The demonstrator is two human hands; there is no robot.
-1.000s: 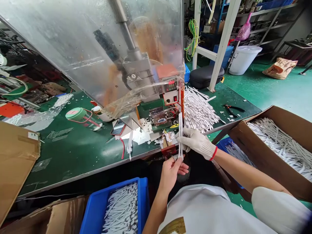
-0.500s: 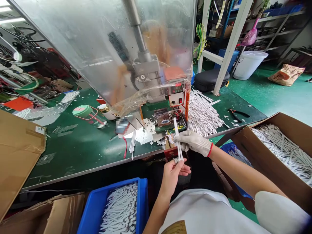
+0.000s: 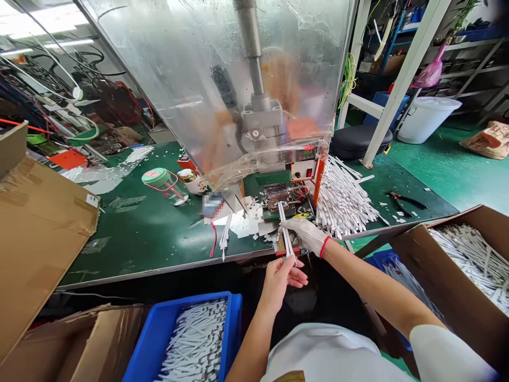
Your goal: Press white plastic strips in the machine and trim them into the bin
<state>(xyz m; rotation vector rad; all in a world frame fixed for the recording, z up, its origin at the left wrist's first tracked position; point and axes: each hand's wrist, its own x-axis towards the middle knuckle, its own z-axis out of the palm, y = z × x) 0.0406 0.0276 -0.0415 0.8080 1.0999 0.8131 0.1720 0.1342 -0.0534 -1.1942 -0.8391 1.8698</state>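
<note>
A long white strip (image 3: 284,233) runs from the press fixture (image 3: 278,199) down toward my lap. My right hand (image 3: 305,233), in a white glove with a red cuff, grips its middle. My bare left hand (image 3: 281,276) pinches the strip's near end at the table edge. The strip's far tip lies on the fixture under the press ram (image 3: 254,79), behind a clear plastic shield (image 3: 191,79).
A heap of white strips (image 3: 344,201) lies right of the press. A cardboard box (image 3: 469,254) of strips stands at right, a blue bin (image 3: 191,339) of strips at lower left. Pliers (image 3: 403,201), a green cup (image 3: 161,183) and a cardboard flap (image 3: 35,228) sit around the green table (image 3: 139,249).
Both hands have carried the strip forward, so its far end now rests on the press fixture. The view has tilted up and shifted.
</note>
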